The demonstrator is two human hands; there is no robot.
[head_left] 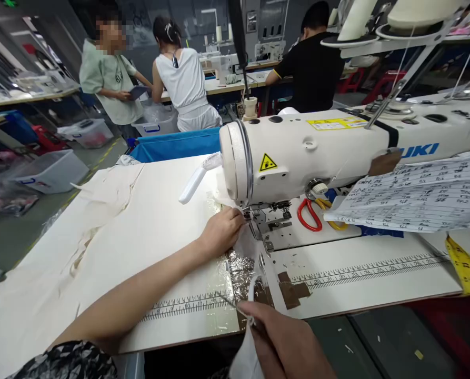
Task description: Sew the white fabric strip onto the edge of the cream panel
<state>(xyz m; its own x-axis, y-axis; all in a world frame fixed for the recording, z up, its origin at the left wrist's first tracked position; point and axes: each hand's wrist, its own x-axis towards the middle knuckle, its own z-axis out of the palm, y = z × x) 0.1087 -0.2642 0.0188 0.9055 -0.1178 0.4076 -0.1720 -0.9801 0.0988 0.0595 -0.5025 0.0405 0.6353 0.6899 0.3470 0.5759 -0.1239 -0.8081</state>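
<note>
A white sewing machine (pixel 298 152) reaches in from the right, its needle area above the table. Beside the needle and presser foot, my left hand (pixel 225 229) has its fingers closed on thin white fabric (pixel 247 245). Near the table's front edge is my right hand (pixel 284 337), its thumb and fingers pinched together. A thin pointed metal tool (pixel 229 300) sticks out of that pinch, and white fabric hangs below it. A pale strip runs from the machine toward my right hand.
Red-handled scissors (pixel 309 216) lie behind the machine bed. Handwritten sheets (pixel 412 195) and a yellow tape measure (pixel 463 266) are on the right. Pale fabric (pixel 88 226) spreads over the table's left. Three people are beyond a blue cloth bin (pixel 179 145).
</note>
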